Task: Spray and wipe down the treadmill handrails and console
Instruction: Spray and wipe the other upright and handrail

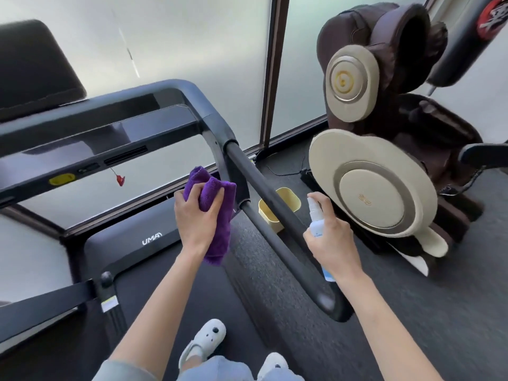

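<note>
The treadmill's right handrail (277,226) is a dark padded bar running from the console frame down toward me. My left hand (196,215) grips a bunched purple cloth (217,213) just left of that rail, not touching it. On the rail's right side, my right hand (332,243) holds a small white and blue spray bottle (316,215) with the forefinger on its top, nozzle toward the rail. The black console (90,141) stretches across the left, with a yellow button and a red safety clip (120,179) hanging below it. The left handrail (41,306) shows at lower left.
A brown and beige massage chair (384,166) stands close on the right. A yellow bin (288,199) sits on the floor between it and the treadmill, partly behind the rail. Frosted windows fill the wall ahead. My feet in white slippers (203,342) stand on the belt.
</note>
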The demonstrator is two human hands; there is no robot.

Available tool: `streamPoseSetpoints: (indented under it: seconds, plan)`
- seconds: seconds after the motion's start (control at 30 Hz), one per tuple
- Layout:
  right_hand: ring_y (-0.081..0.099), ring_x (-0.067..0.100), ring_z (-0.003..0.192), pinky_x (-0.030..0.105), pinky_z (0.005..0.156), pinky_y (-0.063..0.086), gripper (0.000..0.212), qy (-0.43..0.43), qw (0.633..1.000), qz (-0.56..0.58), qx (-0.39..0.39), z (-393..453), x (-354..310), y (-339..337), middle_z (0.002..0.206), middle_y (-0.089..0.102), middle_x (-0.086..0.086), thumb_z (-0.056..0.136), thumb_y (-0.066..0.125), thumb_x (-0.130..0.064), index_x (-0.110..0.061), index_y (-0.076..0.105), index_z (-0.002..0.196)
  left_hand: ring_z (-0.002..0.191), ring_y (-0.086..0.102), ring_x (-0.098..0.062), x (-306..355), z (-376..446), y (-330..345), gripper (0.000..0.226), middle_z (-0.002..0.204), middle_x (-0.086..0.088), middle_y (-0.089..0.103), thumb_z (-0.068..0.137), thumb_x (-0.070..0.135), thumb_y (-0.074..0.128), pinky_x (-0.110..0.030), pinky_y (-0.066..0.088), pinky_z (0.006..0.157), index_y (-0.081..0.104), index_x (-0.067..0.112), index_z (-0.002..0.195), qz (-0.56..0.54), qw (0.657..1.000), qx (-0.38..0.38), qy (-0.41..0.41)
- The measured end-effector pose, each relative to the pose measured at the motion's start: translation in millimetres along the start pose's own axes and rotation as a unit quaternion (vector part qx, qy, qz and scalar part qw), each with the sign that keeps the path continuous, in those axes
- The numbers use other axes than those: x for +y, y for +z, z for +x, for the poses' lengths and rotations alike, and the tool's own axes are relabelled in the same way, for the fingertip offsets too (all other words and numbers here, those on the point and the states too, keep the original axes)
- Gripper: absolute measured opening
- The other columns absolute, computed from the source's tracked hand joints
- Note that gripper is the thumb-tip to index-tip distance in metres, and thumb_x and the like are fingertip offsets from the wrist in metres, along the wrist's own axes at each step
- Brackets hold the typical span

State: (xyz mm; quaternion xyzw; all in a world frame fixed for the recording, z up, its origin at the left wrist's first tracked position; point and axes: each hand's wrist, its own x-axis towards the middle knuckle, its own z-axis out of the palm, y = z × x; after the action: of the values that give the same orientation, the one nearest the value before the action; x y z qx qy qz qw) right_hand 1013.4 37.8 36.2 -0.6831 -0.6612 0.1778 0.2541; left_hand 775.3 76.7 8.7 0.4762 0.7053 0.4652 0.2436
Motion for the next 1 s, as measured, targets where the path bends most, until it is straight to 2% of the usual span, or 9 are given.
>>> streamPoseSetpoints:
  seconds: [0.13, 0.3, 0.43, 0.53, 0.67, 0.73, 0.83, 1.0]
  plan:
    - [0.052, 0.034, 0.063, 0.043, 0.063, 0.050, 0.069, 0.001, 1.000, 0.022, -0.019, -14, 17, -15, 0.061, 0.045, -0.011, 0.080, 0.057, 0.000, -0.043, 0.031, 0.127, 0.104, 0.054, -0.028, 0, -21, -3, 0.015, 0.103, -0.001, 0.043, 0.088, 0.043, 0.066, -0.037, 0.043, 0.097, 0.061, 0.035, 0.099, -0.003, 1.000, 0.018, -0.018]
    - [0.052, 0.029, 0.061, 0.044, 0.064, 0.051, 0.071, 0.008, 0.999, 0.027, -0.018, -32, 29, -23, 0.060, 0.050, -0.004, 0.080, 0.059, -0.001, -0.045, 0.033, 0.128, 0.103, 0.054, -0.027, 6, -31, 1, 0.017, 0.104, 0.000, 0.044, 0.089, 0.043, 0.066, -0.034, 0.043, 0.094, 0.062, 0.032, 0.101, 0.001, 1.000, 0.014, -0.018]
    - [0.053, 0.032, 0.063, 0.046, 0.065, 0.052, 0.070, 0.015, 1.000, 0.022, -0.015, -38, 30, -23, 0.061, 0.047, -0.009, 0.080, 0.060, -0.002, -0.045, 0.033, 0.127, 0.102, 0.055, -0.026, 13, -32, 7, 0.018, 0.103, -0.001, 0.044, 0.089, 0.043, 0.065, -0.034, 0.044, 0.095, 0.062, 0.032, 0.102, -0.001, 1.000, -0.001, -0.004]
    - [0.057, 0.030, 0.056, 0.044, 0.063, 0.052, 0.066, 0.025, 0.999, 0.044, -0.015, -40, 30, -25, 0.058, 0.050, -0.005, 0.079, 0.060, -0.002, -0.043, 0.037, 0.125, 0.101, 0.056, -0.026, 19, -34, 11, 0.015, 0.103, 0.000, 0.044, 0.088, 0.046, 0.065, -0.041, 0.045, 0.098, 0.060, 0.038, 0.100, -0.008, 1.000, -0.008, 0.015]
    - [0.048, 0.015, 0.050, 0.030, 0.059, 0.035, 0.065, 0.023, 0.998, 0.046, 0.036, -43, 32, -29, 0.050, 0.042, -0.006, 0.075, 0.064, 0.001, -0.039, 0.038, 0.119, 0.102, 0.056, -0.026, 21, -38, 15, 0.015, 0.103, 0.002, 0.043, 0.088, 0.047, 0.065, -0.044, 0.046, 0.098, 0.059, 0.041, 0.100, -0.009, 1.000, -0.016, 0.019]
    - [0.048, 0.020, 0.052, 0.033, 0.059, 0.036, 0.065, 0.028, 0.998, 0.036, 0.030, -47, 34, -32, 0.052, 0.043, -0.005, 0.075, 0.064, 0.000, -0.040, 0.036, 0.119, 0.103, 0.056, -0.026, 20, -41, 16, 0.018, 0.103, 0.002, 0.044, 0.087, 0.047, 0.065, -0.045, 0.045, 0.099, 0.061, 0.037, 0.102, -0.009, 1.000, -0.015, 0.020]
    - [0.051, 0.028, 0.060, 0.040, 0.062, 0.046, 0.068, 0.042, 0.999, 0.031, -0.008, -58, 39, -40, 0.058, 0.047, -0.003, 0.077, 0.062, -0.002, -0.045, 0.034, 0.122, 0.103, 0.056, -0.027, 19, -44, 20, 0.021, 0.102, 0.001, 0.043, 0.087, 0.048, 0.065, -0.046, 0.044, 0.099, 0.063, 0.034, 0.103, -0.006, 1.000, -0.022, 0.019]
    - [0.053, 0.025, 0.064, 0.045, 0.065, 0.049, 0.074, 0.055, 0.998, 0.042, -0.008, -87, 53, -52, 0.065, 0.054, -0.004, 0.077, 0.062, -0.001, -0.049, 0.035, 0.126, 0.103, 0.055, -0.026, 24, -54, 29, 0.017, 0.103, 0.001, 0.044, 0.088, 0.046, 0.065, -0.040, 0.043, 0.100, 0.061, 0.037, 0.102, -0.015, 0.999, -0.037, 0.017]
